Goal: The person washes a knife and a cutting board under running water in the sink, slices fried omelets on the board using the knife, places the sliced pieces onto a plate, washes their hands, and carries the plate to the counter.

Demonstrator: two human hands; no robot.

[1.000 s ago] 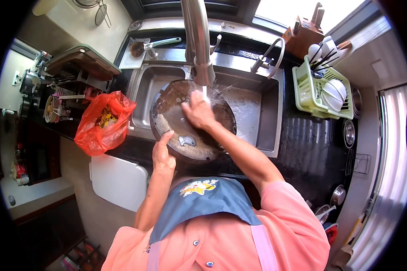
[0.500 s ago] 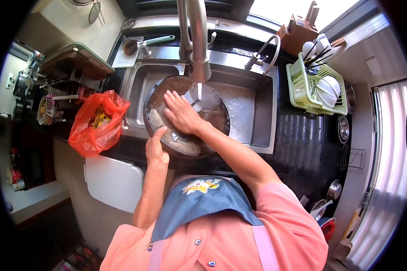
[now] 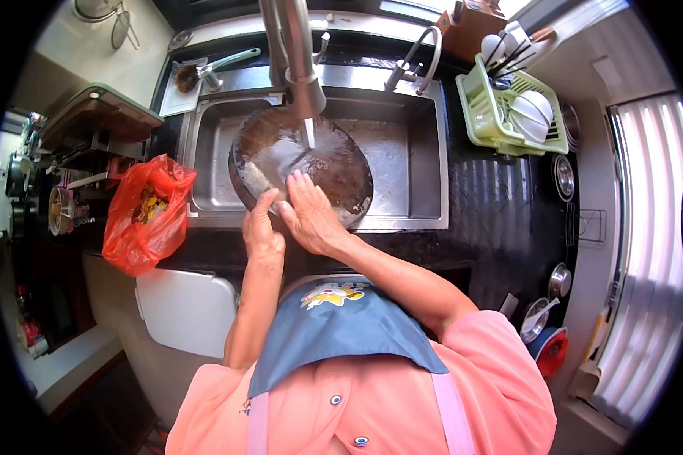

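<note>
Head view: the pan point(image 3: 345, 171) sits over the sink point(image 3: 426, 163), under the running faucet point(image 3: 304, 89). My left hand point(image 3: 264, 231) grips its rim at 7 o'clock, fingers hidden beneath; my right hand point(image 3: 315, 220) lies flat at 6 o'clock. A wet rim could slip this one-sided grip; tilting could throw the stream point(image 3: 310, 133) onto the tabletop point(image 3: 493, 201).

White bowls point(image 3: 530, 114) in a green rack point(image 3: 474, 114)

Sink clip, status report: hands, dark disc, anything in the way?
Left hand at edge of disc, right hand on its face. Disc over sink, under running water. Faucet above, clear of hands.
</note>
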